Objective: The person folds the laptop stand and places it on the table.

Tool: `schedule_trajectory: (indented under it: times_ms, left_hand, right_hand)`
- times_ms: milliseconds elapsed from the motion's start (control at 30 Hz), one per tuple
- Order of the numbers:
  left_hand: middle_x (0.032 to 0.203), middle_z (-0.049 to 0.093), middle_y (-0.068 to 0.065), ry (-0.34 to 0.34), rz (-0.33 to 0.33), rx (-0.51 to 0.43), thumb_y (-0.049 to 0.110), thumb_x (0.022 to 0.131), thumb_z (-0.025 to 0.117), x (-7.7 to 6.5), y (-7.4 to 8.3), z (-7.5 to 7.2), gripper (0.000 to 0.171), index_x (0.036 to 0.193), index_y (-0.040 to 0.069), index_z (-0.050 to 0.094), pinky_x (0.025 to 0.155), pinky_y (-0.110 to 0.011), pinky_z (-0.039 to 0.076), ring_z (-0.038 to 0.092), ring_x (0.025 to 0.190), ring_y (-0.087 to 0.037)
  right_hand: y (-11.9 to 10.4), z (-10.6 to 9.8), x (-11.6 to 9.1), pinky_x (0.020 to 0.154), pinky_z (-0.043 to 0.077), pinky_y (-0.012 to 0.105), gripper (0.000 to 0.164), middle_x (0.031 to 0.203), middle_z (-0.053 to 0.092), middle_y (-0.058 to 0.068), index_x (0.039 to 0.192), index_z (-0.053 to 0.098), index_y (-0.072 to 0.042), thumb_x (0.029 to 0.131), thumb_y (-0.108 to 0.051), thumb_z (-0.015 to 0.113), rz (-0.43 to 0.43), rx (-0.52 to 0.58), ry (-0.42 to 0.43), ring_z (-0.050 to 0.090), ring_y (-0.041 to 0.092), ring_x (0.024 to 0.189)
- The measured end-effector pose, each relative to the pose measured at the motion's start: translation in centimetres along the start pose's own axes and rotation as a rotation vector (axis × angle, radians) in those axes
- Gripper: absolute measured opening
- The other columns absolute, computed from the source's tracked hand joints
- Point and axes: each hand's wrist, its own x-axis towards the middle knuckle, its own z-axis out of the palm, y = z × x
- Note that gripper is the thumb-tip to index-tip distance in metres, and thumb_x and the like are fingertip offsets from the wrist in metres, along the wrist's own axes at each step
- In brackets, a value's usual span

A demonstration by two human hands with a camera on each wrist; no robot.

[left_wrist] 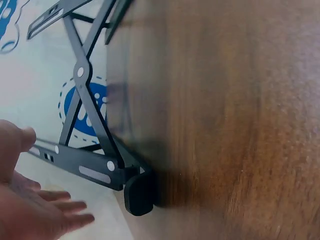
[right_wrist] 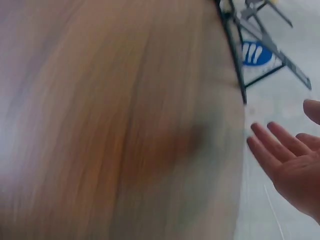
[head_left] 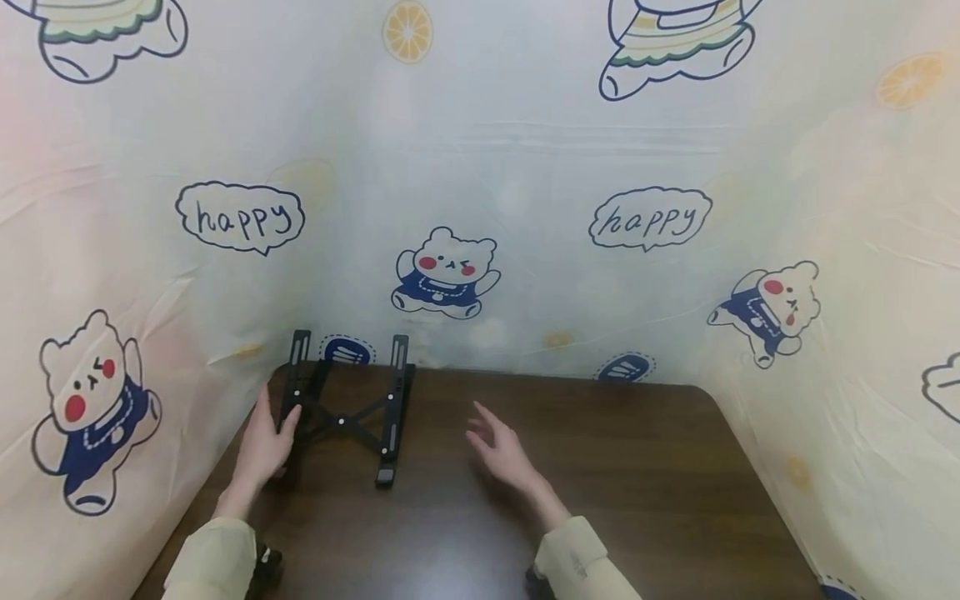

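Note:
A black folding laptop stand [head_left: 393,408] stands unfolded at the back left of the table, its crossed bars joined by a centre rivet. My left hand [head_left: 261,446] is at the stand's left rail, fingers extended along its outer side. In the left wrist view the thumb overlaps the upper end of that rail [left_wrist: 80,162], while the other fingers are spread and straight below it. To the right of the stand, my right hand [head_left: 502,454] hovers over the table with fingers loosely extended and nothing in it.
The dark brown wooden table [head_left: 600,500] has rounded back corners. Pale fabric [head_left: 525,183] printed with bears, oranges and "happy" bubbles hangs close behind it and along both sides. A rubber-like front foot [left_wrist: 139,192] of the stand sits near the table's edge.

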Motion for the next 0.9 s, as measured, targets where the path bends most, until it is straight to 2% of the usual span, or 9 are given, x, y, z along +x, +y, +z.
schedule_trajectory:
  times_ms: [133,233,300,400,467,567,633,700,900]
  left_hand:
    - [0.172,0.024,-0.044,-0.021,-0.069,-0.102,0.033,0.120,0.042,0.3,-0.6,-0.4,0.077,0.174,-0.002,0.000,0.123,-0.075,0.039,0.034,0.156,-0.063]
    - [0.160,0.043,-0.043,-0.004,-0.110,-0.147,0.028,0.119,0.042,0.5,-1.0,-0.4,0.070,0.174,-0.003,0.011,0.104,-0.048,0.059,0.050,0.145,-0.058]
    - [0.156,0.049,-0.042,0.003,-0.133,-0.176,0.026,0.119,0.044,0.6,-1.3,-0.5,0.067,0.173,-0.004,0.018,0.089,-0.025,0.056,0.055,0.140,-0.053]
    - [0.157,0.050,-0.041,-0.026,-0.156,-0.208,0.029,0.119,0.045,0.7,-1.4,-0.6,0.065,0.172,-0.003,0.024,0.076,-0.009,0.042,0.055,0.138,-0.050]
    - [0.160,0.047,-0.041,-0.056,-0.166,-0.218,0.031,0.119,0.045,0.7,-1.3,-0.9,0.065,0.172,-0.002,0.026,0.081,-0.011,0.045,0.054,0.141,-0.051]
    - [0.163,0.045,-0.040,-0.093,-0.175,-0.227,0.033,0.119,0.046,0.7,-1.2,-1.1,0.066,0.173,0.002,0.025,0.098,-0.031,0.055,0.050,0.146,-0.052]
    - [0.163,0.044,-0.040,-0.097,-0.174,-0.233,0.032,0.119,0.047,0.7,-1.2,-1.1,0.066,0.174,0.004,0.024,0.109,-0.048,0.053,0.048,0.149,-0.054]
    - [0.163,0.045,-0.040,-0.094,-0.170,-0.227,0.030,0.119,0.048,0.7,-1.2,-1.2,0.065,0.174,0.006,0.024,0.113,-0.054,0.050,0.047,0.150,-0.054]
    - [0.153,0.060,-0.037,-0.074,-0.140,-0.180,0.023,0.115,0.059,0.7,-1.4,-1.4,0.066,0.173,0.006,0.031,0.082,-0.016,0.054,0.065,0.133,-0.041]
  right_hand:
    - [-1.0,2.3,1.4,0.102,0.065,0.053,0.055,0.139,0.069,0.038,0.163,0.044,0.006,0.112,-0.007,0.061,0.061,0.246,-0.005,0.075,0.050,0.121]
    - [-1.8,3.9,2.1,0.102,0.065,0.052,0.053,0.136,0.071,0.036,0.161,0.048,0.005,0.111,-0.007,0.063,0.126,0.349,0.000,0.076,0.050,0.118]
    - [-2.2,4.9,2.4,0.102,0.065,0.052,0.053,0.134,0.074,0.033,0.160,0.050,0.004,0.111,-0.009,0.065,0.159,0.381,0.006,0.077,0.049,0.117]
    - [-2.8,6.2,2.9,0.103,0.065,0.052,0.054,0.130,0.077,0.029,0.159,0.051,0.003,0.110,-0.011,0.067,0.201,0.407,0.012,0.077,0.048,0.117]
    - [-3.2,7.0,3.3,0.103,0.065,0.052,0.055,0.128,0.078,0.028,0.159,0.051,0.004,0.109,-0.011,0.069,0.217,0.417,0.012,0.078,0.047,0.115]
    - [-3.8,7.8,3.8,0.103,0.065,0.051,0.057,0.127,0.079,0.026,0.160,0.050,0.002,0.109,-0.014,0.070,0.236,0.417,0.008,0.079,0.046,0.116]
    - [-4.1,8.2,4.1,0.104,0.065,0.052,0.059,0.127,0.079,0.025,0.161,0.050,0.000,0.108,-0.016,0.071,0.256,0.423,0.008,0.079,0.045,0.116]
    - [-4.3,8.5,4.4,0.103,0.065,0.052,0.060,0.127,0.080,0.023,0.162,0.050,-0.003,0.108,-0.017,0.072,0.266,0.413,0.007,0.079,0.044,0.116]
    - [-4.1,9.0,5.0,0.098,0.067,0.047,0.061,0.126,0.081,0.021,0.162,0.050,-0.005,0.106,-0.014,0.073,0.288,0.365,0.005,0.080,0.036,0.112]
